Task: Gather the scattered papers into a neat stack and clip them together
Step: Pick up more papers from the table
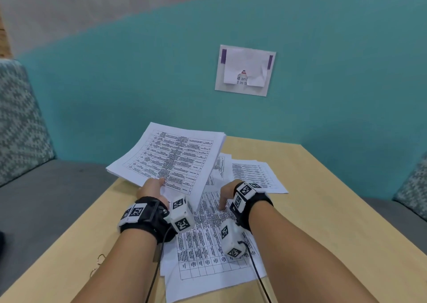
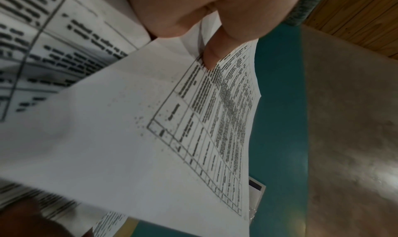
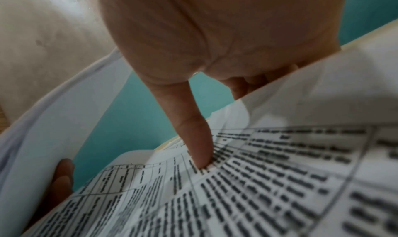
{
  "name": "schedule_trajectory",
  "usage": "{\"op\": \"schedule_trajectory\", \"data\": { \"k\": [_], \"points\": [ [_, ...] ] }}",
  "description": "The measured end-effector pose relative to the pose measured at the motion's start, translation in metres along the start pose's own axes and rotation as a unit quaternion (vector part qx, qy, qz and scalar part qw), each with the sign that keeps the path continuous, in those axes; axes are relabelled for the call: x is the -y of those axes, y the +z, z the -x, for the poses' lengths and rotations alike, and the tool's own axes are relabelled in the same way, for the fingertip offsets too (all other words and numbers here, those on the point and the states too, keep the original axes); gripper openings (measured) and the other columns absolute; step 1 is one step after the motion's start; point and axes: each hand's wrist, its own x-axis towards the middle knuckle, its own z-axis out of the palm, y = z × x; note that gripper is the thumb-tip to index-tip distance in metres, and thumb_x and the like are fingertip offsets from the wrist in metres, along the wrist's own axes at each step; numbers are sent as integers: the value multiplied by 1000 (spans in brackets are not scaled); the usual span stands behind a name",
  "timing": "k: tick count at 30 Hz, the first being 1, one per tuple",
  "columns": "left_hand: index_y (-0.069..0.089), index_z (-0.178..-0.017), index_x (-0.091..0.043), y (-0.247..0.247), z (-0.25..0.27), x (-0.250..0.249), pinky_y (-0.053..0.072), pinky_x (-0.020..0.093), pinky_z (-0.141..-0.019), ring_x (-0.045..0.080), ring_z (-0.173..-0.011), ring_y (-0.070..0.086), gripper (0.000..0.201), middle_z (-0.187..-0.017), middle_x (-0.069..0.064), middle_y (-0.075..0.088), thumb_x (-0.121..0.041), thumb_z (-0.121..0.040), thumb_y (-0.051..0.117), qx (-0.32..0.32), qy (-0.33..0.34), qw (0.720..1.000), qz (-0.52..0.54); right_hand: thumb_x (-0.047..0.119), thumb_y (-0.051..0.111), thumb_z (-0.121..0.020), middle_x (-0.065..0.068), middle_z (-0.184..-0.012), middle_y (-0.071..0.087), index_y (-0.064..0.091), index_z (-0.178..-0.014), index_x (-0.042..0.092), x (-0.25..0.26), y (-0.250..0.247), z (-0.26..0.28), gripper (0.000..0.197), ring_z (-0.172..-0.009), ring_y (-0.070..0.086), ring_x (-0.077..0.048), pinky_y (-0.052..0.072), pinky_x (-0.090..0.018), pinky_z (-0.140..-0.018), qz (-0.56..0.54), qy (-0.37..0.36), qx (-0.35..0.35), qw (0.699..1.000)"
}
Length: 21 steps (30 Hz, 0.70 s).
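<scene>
White printed sheets are held up in a bundle (image 1: 171, 157) by the left hand (image 1: 151, 188), thumb pinched on top, tilted above the table's left side. Beside it, the right hand (image 1: 227, 192) grips one loose sheet (image 1: 208, 240), thumb pressing down. More pages (image 1: 256, 175) lie behind on the tan wooden table (image 1: 323, 210); a teal wall (image 1: 115, 83) stands beyond.

The papers (image 1: 175, 157) are white with black grids. The table (image 1: 323, 198) is light tan, and the wall (image 1: 115, 83) is teal (upper part beige).
</scene>
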Motion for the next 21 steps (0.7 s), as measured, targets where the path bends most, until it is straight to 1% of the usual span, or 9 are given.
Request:
{"op": "schedule_trajectory", "data": {
  "k": [1,3,5,8,11,14,17,19,21],
  "points": [
    [43,-152,-8,-1,-5,3,56,30,-94,38,-139,47,68,-152,18,49,9,-89,60,-24,8,1000,-12,28,70,-93,-21,-135,61,65,-128,0,-1,2,-9,45,-123,59,-37,50,-44,-103,5,6,-3,1000],
    [42,-153,-6,1,-6,0,47,40,-108,41,-138,46,70,-151,19,49,15,-88,57,-28,-13,999,-8,31,81,-83,-19,-134,61,67,-126,5,1,3,-30,52,-121,61,-37,51,-52,-101,7,33,5,999],
    [42,-152,-5,0,-6,-1,40,46,-114,43,-138,46,71,-150,20,51,18,-86,55,-13,-29,999,34,36,89,-70,-15,-140,58,66,-129,15,-1,8,-55,67,-123,58,-38,50,-58,-101,13,56,13,998],
    [42,-153,-6,0,-1,-2,40,46,-114,43,-137,46,71,-150,19,52,17,-86,54,-19,-31,998,60,34,75,-83,-18,-135,61,64,-130,9,4,15,-62,54,-123,58,-39,47,-54,-104,39,11,-23,999],
    [41,-154,-9,1,0,-3,38,44,-115,41,-140,45,73,-152,17,51,15,-87,55,-21,-17,997,75,42,81,-73,-19,-135,61,61,-133,7,5,16,-59,72,-116,62,-39,53,-55,-95,55,41,-34,997],
    [40,-154,-8,1,3,-3,36,37,-116,37,-141,45,70,-153,16,49,14,-89,53,-32,-21,995,95,45,86,-69,-17,-135,61,60,-133,8,-3,12,-73,79,-116,63,-36,54,-56,-95,37,56,-22,997],
    [40,-154,-7,1,5,-6,40,40,-114,38,-138,48,72,-153,16,49,15,-88,56,-18,-26,996,87,46,85,-72,-14,-123,63,61,-128,9,-4,8,-62,71,-116,63,-35,53,-56,-96,13,50,-20,998],
    [40,-154,-7,-1,5,-8,42,43,-112,39,-138,48,73,-154,15,49,15,-87,58,-14,-30,996,80,48,76,-83,-10,-99,64,66,-109,7,-3,3,-52,50,-105,66,-33,56,-53,-93,38,18,-23,999],
    [39,-154,-8,-3,2,-8,42,43,-112,38,-138,48,72,-154,14,48,15,-87,55,-18,-16,997,77,46,67,-92,-8,-92,61,63,-93,7,-2,-1,-42,39,-95,64,-29,56,-49,-94,51,-6,-27,998]
  ]
}}
